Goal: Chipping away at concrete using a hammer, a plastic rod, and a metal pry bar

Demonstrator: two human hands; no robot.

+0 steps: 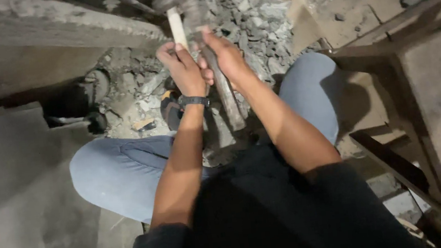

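Note:
I am crouching over broken concrete rubble [252,19]. My left hand [182,67], with a black wristband, is closed around the pale wooden handle of a hammer [177,25]. The hammer's dark head is raised and blurred near the top of the view. Right beside it, my right hand [226,56] grips a long dark metal chisel [227,98]. The chisel slants down between my knees, and its tip is lost in shadow. The two hands almost touch.
A thick concrete slab edge [51,27] runs along the upper left. A rusty metal frame [387,64] with a flat dusty top stands on the right. A dark shoe [171,110] and small debris lie among the stones, and smooth concrete [10,194] fills the lower left.

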